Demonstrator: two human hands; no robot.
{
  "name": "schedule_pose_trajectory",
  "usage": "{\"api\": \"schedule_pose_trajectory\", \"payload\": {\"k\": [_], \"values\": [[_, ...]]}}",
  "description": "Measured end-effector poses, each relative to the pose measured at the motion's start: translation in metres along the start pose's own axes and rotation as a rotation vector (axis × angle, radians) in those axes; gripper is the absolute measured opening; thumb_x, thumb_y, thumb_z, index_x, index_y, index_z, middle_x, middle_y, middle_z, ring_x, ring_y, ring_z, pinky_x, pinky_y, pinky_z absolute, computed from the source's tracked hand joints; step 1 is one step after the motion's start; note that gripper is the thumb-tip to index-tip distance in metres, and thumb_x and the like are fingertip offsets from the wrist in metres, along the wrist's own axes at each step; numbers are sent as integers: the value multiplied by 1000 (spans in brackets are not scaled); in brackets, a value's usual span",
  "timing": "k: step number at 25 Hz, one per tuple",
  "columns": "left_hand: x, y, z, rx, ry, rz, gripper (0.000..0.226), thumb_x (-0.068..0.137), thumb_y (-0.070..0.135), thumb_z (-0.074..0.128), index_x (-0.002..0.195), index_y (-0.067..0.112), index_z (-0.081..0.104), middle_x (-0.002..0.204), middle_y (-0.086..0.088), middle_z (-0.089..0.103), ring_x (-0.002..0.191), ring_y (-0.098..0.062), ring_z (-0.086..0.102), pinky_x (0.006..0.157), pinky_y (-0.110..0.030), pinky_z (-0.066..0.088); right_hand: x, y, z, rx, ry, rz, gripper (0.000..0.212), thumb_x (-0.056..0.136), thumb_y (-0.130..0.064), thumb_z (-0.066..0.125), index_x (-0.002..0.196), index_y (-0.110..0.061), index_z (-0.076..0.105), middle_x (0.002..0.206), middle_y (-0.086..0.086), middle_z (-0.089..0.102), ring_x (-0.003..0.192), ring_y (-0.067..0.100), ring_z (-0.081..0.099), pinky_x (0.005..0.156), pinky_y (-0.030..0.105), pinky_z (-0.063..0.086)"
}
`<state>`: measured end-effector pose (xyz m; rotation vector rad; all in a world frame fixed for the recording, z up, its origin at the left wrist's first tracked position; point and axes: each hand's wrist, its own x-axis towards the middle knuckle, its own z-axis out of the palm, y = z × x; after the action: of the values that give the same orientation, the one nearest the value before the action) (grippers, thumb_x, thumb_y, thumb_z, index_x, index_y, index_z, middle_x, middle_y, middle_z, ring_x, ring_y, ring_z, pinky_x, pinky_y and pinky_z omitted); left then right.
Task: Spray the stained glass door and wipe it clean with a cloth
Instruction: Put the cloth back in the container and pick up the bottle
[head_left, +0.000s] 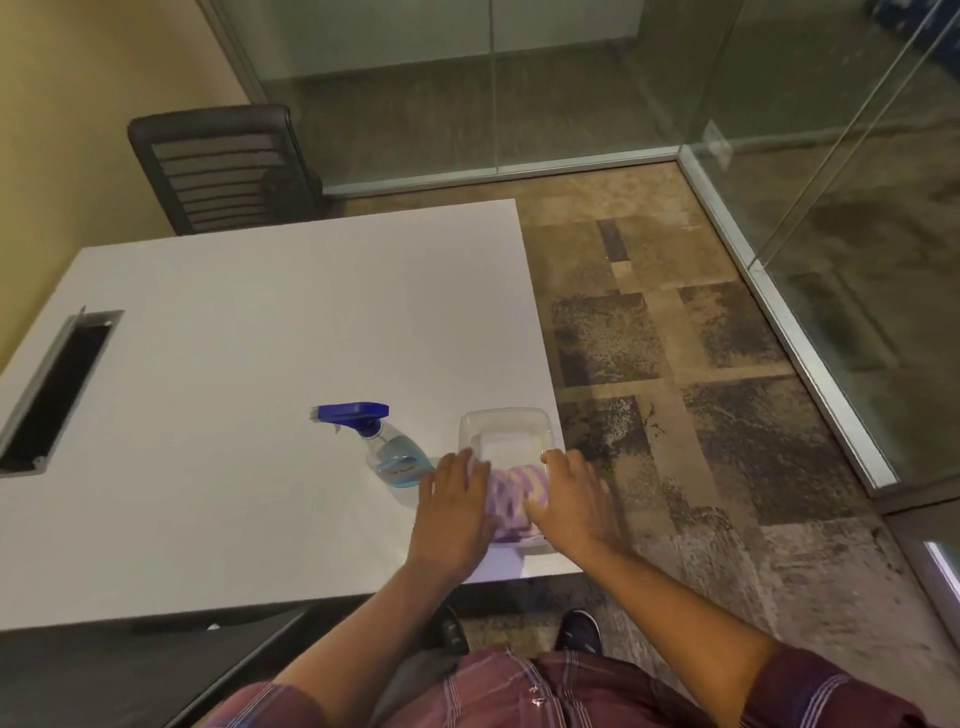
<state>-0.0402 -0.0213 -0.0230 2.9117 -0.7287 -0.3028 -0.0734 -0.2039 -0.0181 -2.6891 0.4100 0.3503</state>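
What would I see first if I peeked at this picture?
The left hand and right hand rest on a purple striped cloth in a clear plastic container at the white table's near right corner. Just left stands a spray bottle with a bright blue trigger and blue liquid. Glass walls line the carpet on the right.

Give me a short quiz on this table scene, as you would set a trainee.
1. True or false: the left hand grips the spray bottle.
2. Where is the purple cloth? A) in the clear container B) draped over the spray bottle C) held up in the air by the left hand
3. Fill in: the bottle's trigger head is ____.
Key: 1 false, it rests on the cloth. 2 A. 3 blue.
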Motion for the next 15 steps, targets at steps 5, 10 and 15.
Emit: {"api": "schedule_pose_trajectory", "payload": {"k": [5,10,15], "values": [[-10,-8,-4,212,-237,304,78,106,53,55,167,12,30,176,-15,29,166,-39,17,136,-63,4,23,-26,5,-301,-101,-352,39,101,-28,62,139,-17,56,141,8,60,128,29,56,110,44,40],[-6,-17,7,333,-218,396,67,113,30,51,168,4,23,177,-23,23,166,-46,13,136,-60,1,32,-16,25,-664,-249,-432,55,108,-35,51,160,-25,37,168,10,36,157,36,27,130,60,12],[11,-20,11,188,-175,387,60,115,27,42,167,2,25,173,-25,30,163,-46,22,137,-56,5,32,-19,27,-794,-282,-444,58,110,-34,49,164,-28,30,174,10,24,162,40,12,128,67,3]]}}
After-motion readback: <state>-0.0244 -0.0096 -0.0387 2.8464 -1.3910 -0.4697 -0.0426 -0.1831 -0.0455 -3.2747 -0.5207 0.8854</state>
